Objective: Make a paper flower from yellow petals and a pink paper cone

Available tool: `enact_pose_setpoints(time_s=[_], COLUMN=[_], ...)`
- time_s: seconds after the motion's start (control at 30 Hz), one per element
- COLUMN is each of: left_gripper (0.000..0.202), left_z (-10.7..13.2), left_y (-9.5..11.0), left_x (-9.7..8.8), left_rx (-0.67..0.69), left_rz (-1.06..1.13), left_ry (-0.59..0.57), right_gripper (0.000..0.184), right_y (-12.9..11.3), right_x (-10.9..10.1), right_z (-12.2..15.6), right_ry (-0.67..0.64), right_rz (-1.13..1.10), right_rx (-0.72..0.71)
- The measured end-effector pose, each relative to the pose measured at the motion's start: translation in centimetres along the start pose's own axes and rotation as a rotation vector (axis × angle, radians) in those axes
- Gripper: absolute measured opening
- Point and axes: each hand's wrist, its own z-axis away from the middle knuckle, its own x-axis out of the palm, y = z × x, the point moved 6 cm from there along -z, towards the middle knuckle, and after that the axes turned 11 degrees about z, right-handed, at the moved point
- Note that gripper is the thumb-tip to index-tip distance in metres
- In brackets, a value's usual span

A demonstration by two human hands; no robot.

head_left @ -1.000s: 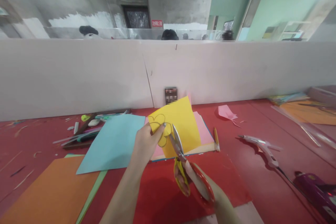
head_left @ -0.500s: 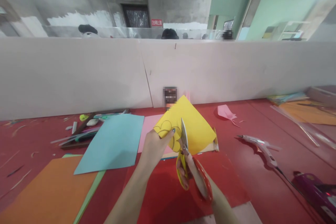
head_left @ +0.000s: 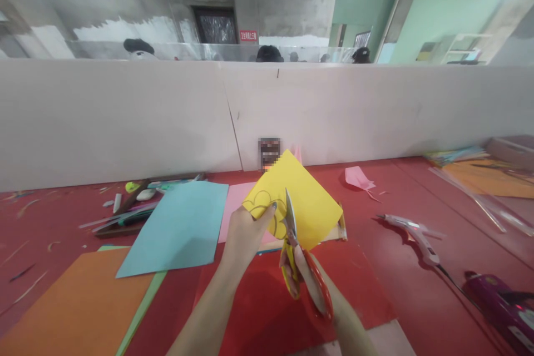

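A yellow sheet of paper (head_left: 308, 203) with a scalloped flower outline drawn on it is raised above the table. My left hand (head_left: 249, 229) pinches its left side, the thumb lying on the drawn petals. In my right hand (head_left: 301, 267) are scissors (head_left: 320, 283) with red and yellow handles, my fingers through the loops. Their blades point up and away from me, with the paper between them beside the outline. Part of the lower blade is hidden by the paper.
Left lie a light blue sheet (head_left: 179, 228), an orange sheet (head_left: 79, 300) and a tray (head_left: 136, 194) of tools. A red sheet (head_left: 267, 300) lies beneath my hands. Right are a hot glue gun (head_left: 417, 233) and a purple corded device (head_left: 498, 303). A white partition (head_left: 167, 117) stands behind.
The scissor handles have drawn slightly closer together, and the yellow paper has shifted a little to the left. Both hands keep their hold.
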Motion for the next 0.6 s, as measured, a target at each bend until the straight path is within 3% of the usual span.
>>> enact_pose_setpoints(time_s=[0.6], left_gripper=[0.028], left_z=[-0.02], left_y=[-0.26], left_x=[0.15], left_rx=[0.011], left_rz=[-0.055], left_ry=[-0.031], right_gripper=[0.052], right_y=[0.35], right_x=[-0.07], right_z=[-0.17], right_ry=[0.008], right_rz=[-0.035], right_rx=[0.033])
